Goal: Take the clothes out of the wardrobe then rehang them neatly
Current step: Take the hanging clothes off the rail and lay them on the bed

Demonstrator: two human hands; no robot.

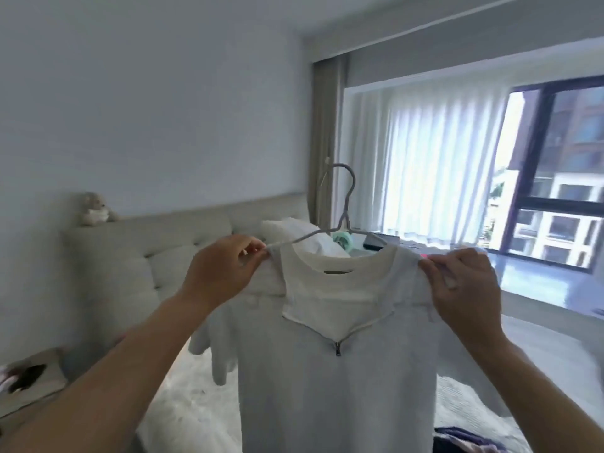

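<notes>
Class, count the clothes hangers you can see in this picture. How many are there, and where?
1. The hanger is inside the grey top, held up over the bed by both hands. Others may be out of view.

The pale grey zip-neck top point(327, 387) runs off the bottom edge, hem unseen. It covers the thin grey wire hanger point(343, 204) arms. A dark bundle of fabric point(457, 441) is cropped at the bottom, unidentifiable. The small plush toy point(94, 209) is blurred.

No text, brand, number or sign can be read anywhere; the dark neck label point(338, 272) inside the collar of the white zip-neck top point(327, 371) is too blurred to make out.
</notes>
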